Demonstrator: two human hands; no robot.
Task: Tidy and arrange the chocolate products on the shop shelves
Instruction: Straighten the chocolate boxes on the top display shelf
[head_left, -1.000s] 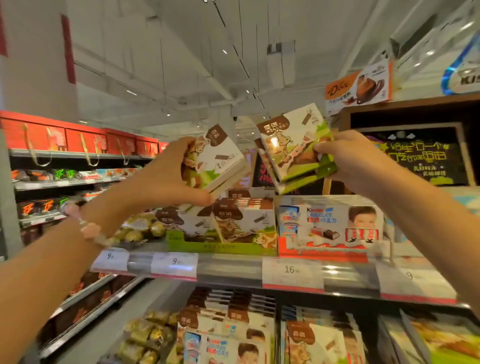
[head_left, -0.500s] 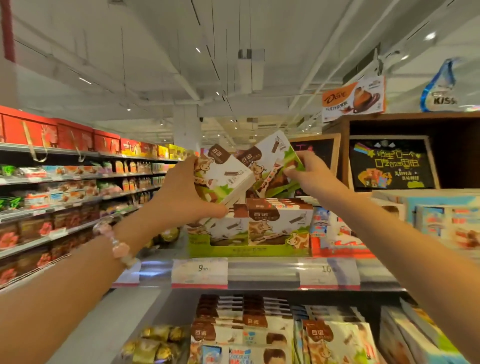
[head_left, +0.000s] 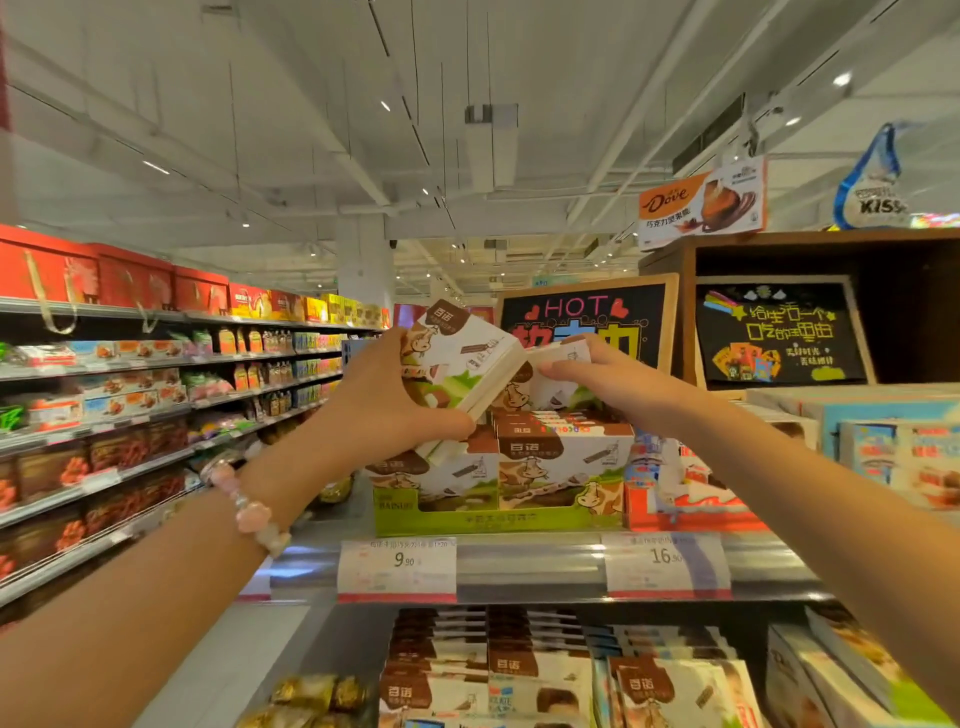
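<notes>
**Me:** Both hands are up at the green display tray (head_left: 493, 519), my landmark. Left hand (head_left: 384, 410) grips a cow-print chocolate box (head_left: 457, 358), tilted above the tray's left half. Right hand (head_left: 597, 379) pinches a second box (head_left: 561, 358) by its top edge, standing at the tray's back row.

**Spotter:** Only the head view?

**Me:** Yes. Right of the tray sits a red-fronted carton (head_left: 691, 504); below the tray's front edge hangs the 9.90 price tag (head_left: 397, 569).

**Spotter:** How would you seat them?

**Me:** I'd judge it best to square the right box upright first, then slide the left one down beside it, faces forward.
</notes>
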